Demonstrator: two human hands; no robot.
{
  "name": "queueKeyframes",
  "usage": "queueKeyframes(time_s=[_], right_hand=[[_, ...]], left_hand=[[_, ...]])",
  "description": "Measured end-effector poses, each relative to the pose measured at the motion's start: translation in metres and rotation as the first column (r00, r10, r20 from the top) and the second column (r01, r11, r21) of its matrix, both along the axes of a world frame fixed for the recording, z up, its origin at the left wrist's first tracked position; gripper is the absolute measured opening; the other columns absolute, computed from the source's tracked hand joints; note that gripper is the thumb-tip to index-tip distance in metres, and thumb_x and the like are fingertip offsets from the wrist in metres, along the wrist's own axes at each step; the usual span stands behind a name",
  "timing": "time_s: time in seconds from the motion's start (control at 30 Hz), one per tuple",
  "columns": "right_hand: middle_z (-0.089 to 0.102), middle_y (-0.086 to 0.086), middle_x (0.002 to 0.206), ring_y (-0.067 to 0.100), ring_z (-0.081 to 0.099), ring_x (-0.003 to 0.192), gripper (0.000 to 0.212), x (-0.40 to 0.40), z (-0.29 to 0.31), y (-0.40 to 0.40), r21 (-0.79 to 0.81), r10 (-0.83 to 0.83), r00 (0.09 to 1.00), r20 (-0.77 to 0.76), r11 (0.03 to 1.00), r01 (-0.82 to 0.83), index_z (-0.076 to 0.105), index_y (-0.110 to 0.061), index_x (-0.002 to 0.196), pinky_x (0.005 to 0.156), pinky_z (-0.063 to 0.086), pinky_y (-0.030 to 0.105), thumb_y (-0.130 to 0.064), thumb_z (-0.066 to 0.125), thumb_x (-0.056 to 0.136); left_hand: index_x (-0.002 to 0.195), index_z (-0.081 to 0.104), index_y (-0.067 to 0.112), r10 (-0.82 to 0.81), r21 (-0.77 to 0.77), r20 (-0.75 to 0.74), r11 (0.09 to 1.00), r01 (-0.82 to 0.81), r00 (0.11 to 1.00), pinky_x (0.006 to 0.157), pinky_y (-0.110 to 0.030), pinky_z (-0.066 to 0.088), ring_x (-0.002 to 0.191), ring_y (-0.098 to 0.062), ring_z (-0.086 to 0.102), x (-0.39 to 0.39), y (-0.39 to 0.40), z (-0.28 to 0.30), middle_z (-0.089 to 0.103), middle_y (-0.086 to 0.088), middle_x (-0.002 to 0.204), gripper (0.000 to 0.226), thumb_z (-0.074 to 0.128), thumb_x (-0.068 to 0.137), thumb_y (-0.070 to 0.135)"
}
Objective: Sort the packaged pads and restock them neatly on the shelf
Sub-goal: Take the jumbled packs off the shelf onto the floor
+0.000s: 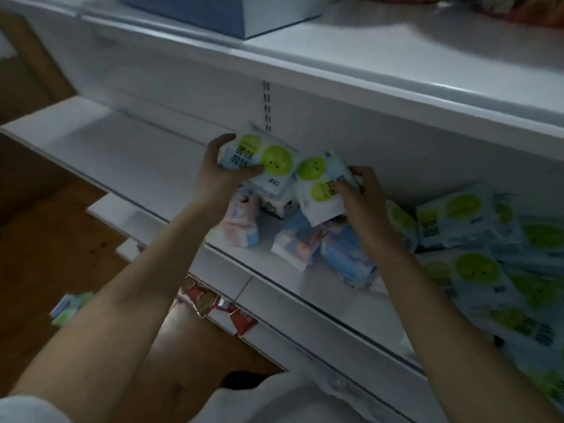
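My left hand grips a white pad pack with green circles, held above the white shelf. My right hand grips a second green-circle pack right beside the first. Under my hands lie pink-and-blue pad packs and blue packs in a loose heap. A pile of several green-circle packs covers the shelf's right part.
The upper shelf overhangs close above, with a blue box on it. Red packets sit on the shelf below. A green-and-white pack lies on the brown floor at the left. The shelf's left half is bare.
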State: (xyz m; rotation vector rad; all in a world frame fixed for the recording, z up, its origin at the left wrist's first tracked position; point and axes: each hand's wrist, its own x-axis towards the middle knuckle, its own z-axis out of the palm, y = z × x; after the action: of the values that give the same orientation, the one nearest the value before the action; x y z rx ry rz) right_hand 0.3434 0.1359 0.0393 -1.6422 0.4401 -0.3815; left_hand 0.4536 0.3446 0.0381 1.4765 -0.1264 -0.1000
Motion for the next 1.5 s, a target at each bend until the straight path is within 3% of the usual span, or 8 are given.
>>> queueKeyframes(time_s=[0.2,0.43,0.53,0.77,0.93,1.13,1.27,1.5], right_hand=[[0.064,0.005,0.106,0.018,0.069,0.086,0.023,0.025,-0.016,0.082,0.303,0.333,0.942,-0.047,0.903,-0.304,0.054,-0.020,0.107,0.069,0.061,0.042,-0.012,0.065,0.089],[0.069,0.010,0.108,0.022,0.070,0.088,0.028,0.018,-0.034,0.210,0.460,0.735,0.662,-0.144,0.642,-0.613,0.057,-0.008,0.113,0.086,0.058,0.046,0.007,0.055,0.088],[0.070,0.010,0.109,0.024,0.070,0.092,0.034,0.011,-0.041,0.262,0.459,0.813,0.551,-0.188,0.568,-0.683,0.056,-0.013,0.113,0.089,0.056,0.049,0.008,0.054,0.086],[0.072,0.008,0.111,0.027,0.070,0.099,0.032,-0.007,-0.074,0.401,0.413,0.849,0.440,-0.294,0.528,-0.742,0.060,-0.018,0.122,0.078,0.058,0.044,-0.024,0.065,0.091],[0.076,0.003,0.102,0.021,0.072,0.095,0.033,-0.022,-0.097,0.490,0.371,0.842,0.368,-0.395,0.512,-0.775,0.067,-0.020,0.113,0.075,0.059,0.035,-0.045,0.064,0.091],[0.074,0.010,0.101,0.019,0.073,0.086,0.036,-0.033,-0.116,0.564,0.361,0.831,0.296,-0.470,0.487,-0.795,0.067,-0.003,0.110,0.061,0.059,0.031,-0.030,0.074,0.086],[0.072,0.011,0.107,0.025,0.072,0.093,0.044,-0.018,-0.138,0.598,0.289,0.813,0.252,-0.524,0.449,-0.845,0.063,-0.006,0.119,0.073,0.061,0.042,-0.019,0.080,0.080],[0.069,0.010,0.107,0.027,0.069,0.094,0.035,0.034,-0.178,0.644,0.234,0.773,0.212,-0.598,0.422,-0.876,0.060,-0.014,0.115,0.078,0.060,0.047,-0.015,0.076,0.084]], left_hand=[[0.132,0.039,0.020,0.305,-0.014,-0.063,0.952,-0.306,0.950,0.072,-0.034,0.060,0.091,-0.017,0.070,-0.050,0.106,0.005,0.065,-0.005,0.108,0.070,0.075,0.077,-0.005],[0.102,0.053,0.021,0.618,0.109,-0.052,0.784,-0.611,0.784,0.077,-0.038,0.058,0.095,-0.021,0.068,-0.123,0.244,-0.010,0.067,-0.002,0.102,0.049,0.081,0.070,-0.003],[0.110,0.055,0.019,0.663,0.165,-0.043,0.742,-0.649,0.747,0.076,-0.038,0.059,0.098,-0.021,0.069,-0.157,0.296,-0.029,0.069,-0.004,0.105,0.052,0.083,0.071,0.000],[0.129,0.041,0.026,0.697,0.255,-0.084,0.706,-0.660,0.712,0.065,-0.021,0.055,0.091,-0.008,0.068,-0.213,0.418,-0.072,0.063,-0.004,0.121,0.052,0.069,0.089,0.010],[0.147,0.024,0.035,0.683,0.474,-0.055,0.660,-0.583,0.728,0.089,-0.039,0.055,0.106,-0.014,0.063,-0.260,0.505,-0.103,0.054,0.006,0.130,0.063,0.058,0.095,0.021],[0.148,0.025,0.033,0.692,0.523,-0.185,0.671,-0.527,0.698,0.087,-0.042,0.056,0.099,-0.013,0.067,-0.292,0.570,-0.129,0.062,0.004,0.123,0.082,0.075,0.083,0.034],[0.147,0.029,0.026,0.717,0.532,-0.265,0.666,-0.522,0.645,0.089,-0.041,0.056,0.102,-0.015,0.065,-0.289,0.597,-0.147,0.064,0.002,0.119,0.101,0.089,0.067,0.034],[0.108,0.054,0.020,0.726,0.643,-0.329,0.641,-0.420,0.604,0.072,-0.034,0.058,0.084,-0.011,0.067,-0.244,0.643,-0.172,0.069,0.004,0.101,0.057,0.090,0.065,0.034]])
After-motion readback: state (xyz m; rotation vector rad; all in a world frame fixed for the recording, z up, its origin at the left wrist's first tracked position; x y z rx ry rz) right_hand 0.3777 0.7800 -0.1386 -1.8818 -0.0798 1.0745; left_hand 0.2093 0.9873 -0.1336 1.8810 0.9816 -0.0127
